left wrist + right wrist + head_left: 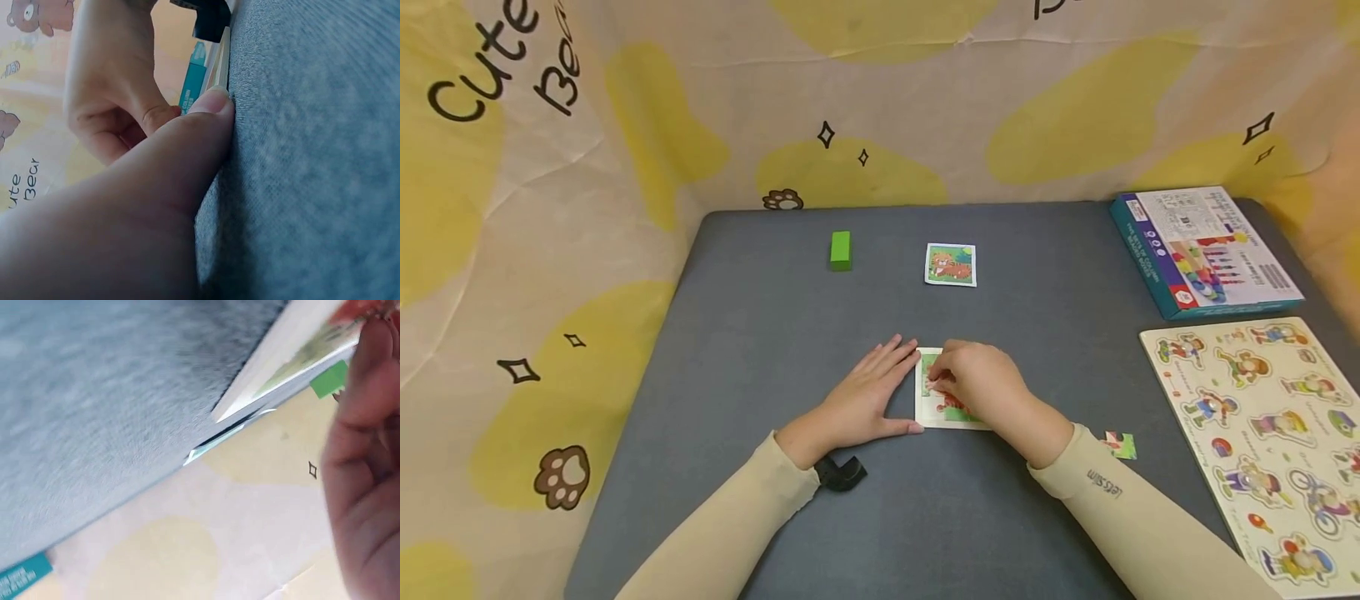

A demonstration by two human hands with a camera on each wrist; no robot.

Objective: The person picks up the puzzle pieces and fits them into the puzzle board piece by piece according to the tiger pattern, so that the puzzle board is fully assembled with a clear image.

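A small square puzzle tray (pixel 929 418) with a pale border lies flat on the dark grey table, a partly filled green and red picture inside it. My left hand (pixel 868 400) rests at its left side, fingers spread and thumb at the lower left corner; the left wrist view shows the thumb (pixel 209 115) against the tray's edge. Over the tray, my right hand (pixel 985 379) has its fingers curled and pinches a small puzzle piece (pixel 930 385), mostly hidden by the fingertips. One loose puzzle piece (pixel 1122 445) lies beside the right sleeve.
Farther back lie a picture card (pixel 951 265) with a tiger and a green block (pixel 841 251). At the right, a teal and white box (pixel 1210 250) stands behind a large board (pixel 1210 454) with printed figures. Patterned cloth (pixel 880 108) hangs behind the table.
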